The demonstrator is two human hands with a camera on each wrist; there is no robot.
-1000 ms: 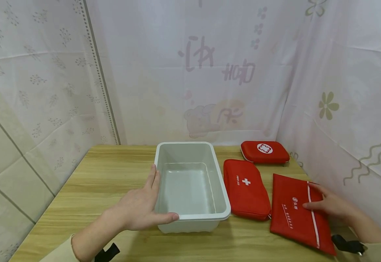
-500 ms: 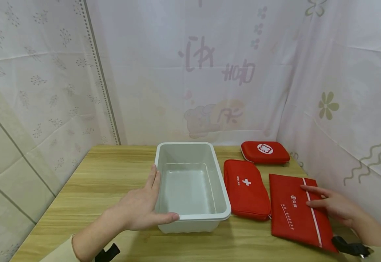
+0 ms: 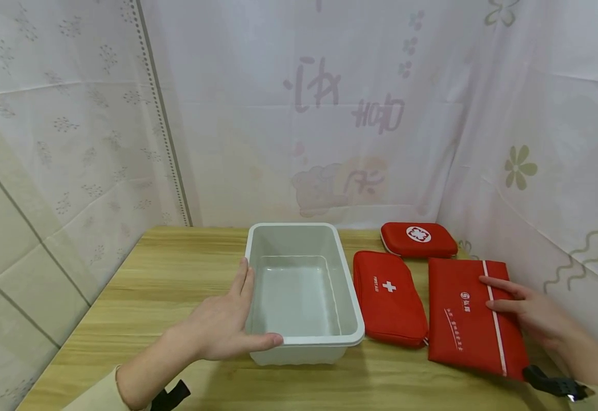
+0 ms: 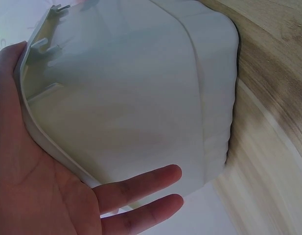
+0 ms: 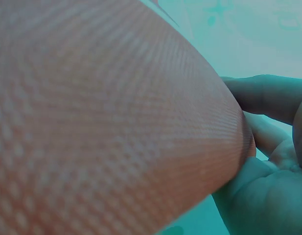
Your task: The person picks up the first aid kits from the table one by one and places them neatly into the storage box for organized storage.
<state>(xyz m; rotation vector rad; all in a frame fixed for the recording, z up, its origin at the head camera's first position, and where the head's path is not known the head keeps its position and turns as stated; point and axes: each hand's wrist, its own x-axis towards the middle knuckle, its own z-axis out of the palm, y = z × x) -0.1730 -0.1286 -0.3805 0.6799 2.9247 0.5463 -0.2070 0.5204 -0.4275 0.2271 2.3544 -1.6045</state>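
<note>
A pale grey plastic bin (image 3: 352,297) stands in the middle of the table. My left hand (image 3: 221,322) rests at its near left corner, fingers along the left rim and thumb across the front one. Two straight fingers lie by the bin's outer wall (image 4: 121,112) in the left wrist view. At the right, a flat red pouch (image 3: 455,319) with a white stripe and white print is held by its right side in my right hand (image 3: 540,314). The pouch's mesh-like fabric (image 5: 116,107) fills much of the right wrist view, with the fingers at its edge.
A red first-aid pouch (image 3: 388,308) with a white cross lies between the bin and the held pouch. Behind it sits a red hard case (image 3: 417,240) with a white round emblem. Patterned curtains (image 3: 227,142) hang around the wooden table (image 3: 175,274).
The red pouch in my right hand has shifted away from me, its far edge now nearer the red case. My left hand and the bin stay in place.
</note>
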